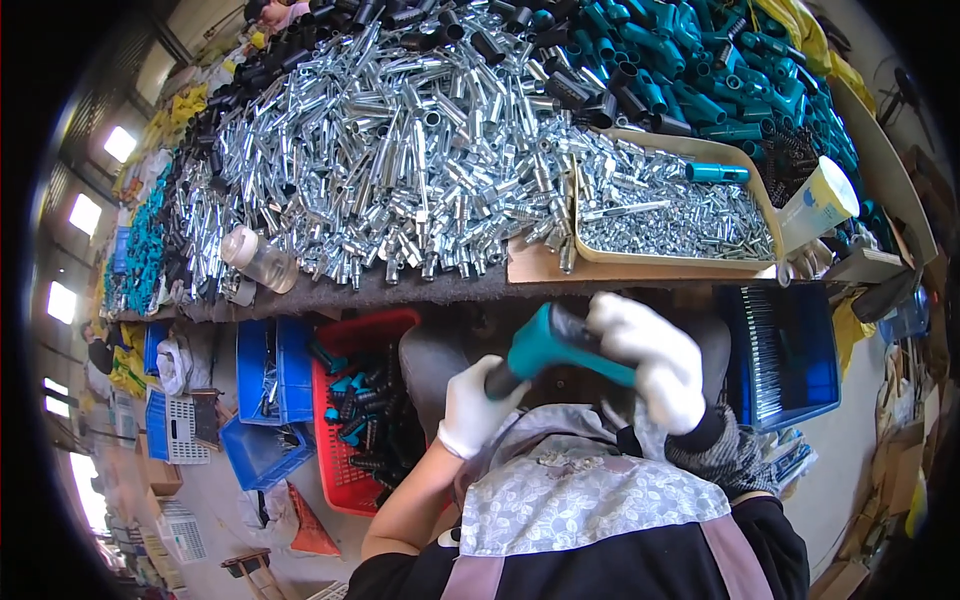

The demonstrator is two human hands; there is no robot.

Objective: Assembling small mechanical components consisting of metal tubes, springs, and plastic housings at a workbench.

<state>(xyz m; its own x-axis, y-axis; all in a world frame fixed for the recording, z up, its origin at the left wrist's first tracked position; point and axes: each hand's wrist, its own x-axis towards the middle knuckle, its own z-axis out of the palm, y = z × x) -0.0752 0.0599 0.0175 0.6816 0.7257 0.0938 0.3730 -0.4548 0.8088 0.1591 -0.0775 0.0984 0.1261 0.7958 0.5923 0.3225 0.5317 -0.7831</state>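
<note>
Before my lap I hold a teal-and-black tool handle (pixel 537 345), bent in shape, its exact kind unclear. My left hand (pixel 476 408), in a white glove, is closed round its dark lower end. The white-gloved right hand (pixel 655 362) is closed over its black upper part at the right, with a teal piece sticking out below the fingers. Whether those fingers also grip a smaller part cannot be seen. Just beyond both hands runs the edge of a dark-covered table (pixel 420 290), heaped with shiny metal tubes and fittings (pixel 380 170).
A tan tray (pixel 690 262) of small metal parts stands at the table's right, beside a whitish cup (pixel 820 205). Teal sleeves (pixel 690 80) lie heaped behind it. A clear bottle (pixel 262 262) is at the left. Below are a red crate (pixel 335 440) and blue bins (pixel 790 400).
</note>
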